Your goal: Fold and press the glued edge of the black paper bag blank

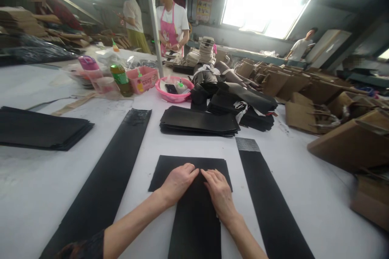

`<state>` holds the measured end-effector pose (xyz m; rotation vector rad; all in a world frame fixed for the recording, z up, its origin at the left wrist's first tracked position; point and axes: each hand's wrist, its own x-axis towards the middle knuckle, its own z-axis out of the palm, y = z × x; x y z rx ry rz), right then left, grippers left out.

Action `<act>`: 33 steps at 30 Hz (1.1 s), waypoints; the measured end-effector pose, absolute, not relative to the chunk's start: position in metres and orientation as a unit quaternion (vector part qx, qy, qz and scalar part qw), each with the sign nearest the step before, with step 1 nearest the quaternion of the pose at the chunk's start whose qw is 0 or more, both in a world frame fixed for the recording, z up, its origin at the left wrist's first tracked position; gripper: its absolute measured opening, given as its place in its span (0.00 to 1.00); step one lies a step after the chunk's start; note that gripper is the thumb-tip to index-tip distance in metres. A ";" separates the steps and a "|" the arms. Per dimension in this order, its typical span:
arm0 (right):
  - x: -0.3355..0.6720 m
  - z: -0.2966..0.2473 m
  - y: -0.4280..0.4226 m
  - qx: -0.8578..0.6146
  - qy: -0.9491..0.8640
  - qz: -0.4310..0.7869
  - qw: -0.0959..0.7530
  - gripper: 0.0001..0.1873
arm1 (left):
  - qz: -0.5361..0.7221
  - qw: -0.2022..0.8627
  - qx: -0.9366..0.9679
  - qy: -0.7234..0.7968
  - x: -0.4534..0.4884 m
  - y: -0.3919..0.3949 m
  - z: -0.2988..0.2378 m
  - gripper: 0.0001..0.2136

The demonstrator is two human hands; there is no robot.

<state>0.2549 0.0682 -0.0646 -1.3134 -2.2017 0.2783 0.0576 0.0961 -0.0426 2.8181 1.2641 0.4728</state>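
A long black strip of card or paper [196, 226] runs from the bottom of the view up to my hands. Its far end overlaps a black rectangular sheet [165, 166] lying crosswise on the white table. My left hand [181, 181] is closed, thumb and curled fingers at the strip's far left corner. Close beside it, my right hand [218, 191] grips the right corner with bent fingers, fingertips pointing inward. The two hands' fingertips nearly meet. Whether the strip is stuck to the sheet I cannot tell.
Black strips lie left [100, 182] and right [270, 194], their far ends layered. Stacks of black sheets [199, 120] sit beyond my hands and at left [39, 127]. Behind are a pink basin [173, 96], a bottle [120, 80] and brown paper bags [349, 137]. Several people work farther back.
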 end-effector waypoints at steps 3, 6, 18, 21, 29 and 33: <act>0.255 -0.062 0.068 -0.483 -0.832 0.086 0.259 0.25 | 0.169 0.030 0.912 0.371 0.041 0.102 -0.048 0.11; 0.254 -0.053 0.070 -0.473 -0.849 0.077 0.225 0.24 | 0.182 0.047 0.923 0.336 0.031 0.107 -0.051 0.10; 0.241 -0.043 0.075 -0.469 -0.874 0.000 0.129 0.24 | 0.199 0.012 0.937 0.286 0.021 0.112 -0.062 0.11; 0.240 -0.045 0.074 -0.466 -0.876 -0.020 0.127 0.23 | 0.200 -0.023 0.939 0.280 0.022 0.111 -0.062 0.11; 0.237 -0.047 0.072 -0.462 -0.877 -0.058 0.123 0.21 | 0.192 -0.031 0.940 0.280 0.021 0.109 -0.062 0.12; 0.234 -0.046 0.072 -0.464 -0.875 -0.078 0.115 0.22 | 0.187 -0.037 0.940 0.283 0.021 0.108 -0.065 0.13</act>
